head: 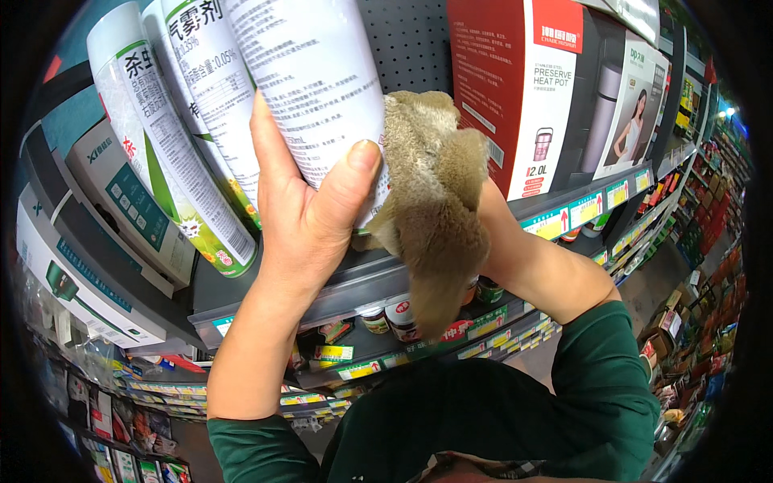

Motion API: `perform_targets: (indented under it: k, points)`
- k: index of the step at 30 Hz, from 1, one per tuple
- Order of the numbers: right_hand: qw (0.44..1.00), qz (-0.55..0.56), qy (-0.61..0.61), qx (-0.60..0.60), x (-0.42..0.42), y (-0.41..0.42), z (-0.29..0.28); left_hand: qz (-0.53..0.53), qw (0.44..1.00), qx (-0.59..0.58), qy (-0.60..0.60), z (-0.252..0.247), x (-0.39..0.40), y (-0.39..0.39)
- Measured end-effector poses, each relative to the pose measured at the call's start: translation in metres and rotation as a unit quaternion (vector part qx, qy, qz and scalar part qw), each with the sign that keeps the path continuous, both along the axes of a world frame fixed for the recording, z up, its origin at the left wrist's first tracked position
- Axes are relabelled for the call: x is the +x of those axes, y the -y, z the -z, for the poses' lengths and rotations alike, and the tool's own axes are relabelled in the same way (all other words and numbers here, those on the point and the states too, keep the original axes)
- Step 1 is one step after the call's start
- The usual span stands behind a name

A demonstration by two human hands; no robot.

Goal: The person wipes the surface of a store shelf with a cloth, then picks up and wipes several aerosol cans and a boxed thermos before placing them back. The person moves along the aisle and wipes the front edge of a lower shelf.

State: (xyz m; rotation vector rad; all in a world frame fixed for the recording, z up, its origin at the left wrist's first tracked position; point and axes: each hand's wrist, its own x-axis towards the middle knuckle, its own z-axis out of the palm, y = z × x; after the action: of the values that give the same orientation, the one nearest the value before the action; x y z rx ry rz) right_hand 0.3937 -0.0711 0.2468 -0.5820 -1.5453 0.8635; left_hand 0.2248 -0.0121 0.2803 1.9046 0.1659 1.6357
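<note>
My left hand (308, 211) grips the lower part of a white aerosol can (320, 90), its thumb on the printed side and its fingers partly hidden behind. Against the can's right side, near its base, lies a brown fuzzy cloth (438, 205), which hangs down over the shelf edge. My right hand (492, 235) is mostly covered by this cloth and holds it; the fingertips are hidden. Further aerosol cans (175, 157) with green bottoms stand on the grey shelf to the left of my left hand.
A red and white heat pot box (513, 96) stands on the right, beside a flask box (628, 108). Green and white appliance boxes (90, 265) are at the left. Price tags line the shelf edge (567, 217). Jars (401, 317) stand on a lower shelf. A perforated back panel (410, 48) rises behind.
</note>
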Motion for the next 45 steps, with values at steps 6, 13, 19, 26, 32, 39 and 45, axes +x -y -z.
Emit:
perform_targets:
  k: [6,13,19,26,32,39,45]
  points:
    - [0.97,-0.168,-0.138,-0.106,0.007,-0.003,-0.005,-0.109,0.99,0.084,-0.03,-0.003,0.001,-0.007]
    - [0.954,-0.129,-0.24,-0.121,0.019,0.016,0.004,-0.132,0.989,0.064,-0.007,-0.005,-0.001,-0.011]
    - [0.968,0.102,-0.219,0.064,0.058,0.029,0.019,-0.179,0.981,0.068,-0.016,-0.002,0.0,-0.017]
    - [0.937,0.255,-0.166,0.171,0.074,0.02,0.036,-0.214,0.973,0.087,-0.008,0.001,0.005,-0.016]
    - [0.927,0.279,-0.165,0.189,0.078,0.02,0.039,-0.224,0.973,0.053,-0.001,-0.006,0.0,-0.004]
    - [0.926,0.281,-0.163,0.194,0.077,0.021,0.042,-0.199,0.965,0.008,-0.169,0.008,0.009,-0.014]
    - [0.927,0.272,-0.178,0.185,0.075,0.026,0.039,-0.233,0.934,0.0,-0.272,-0.011,0.041,-0.042]
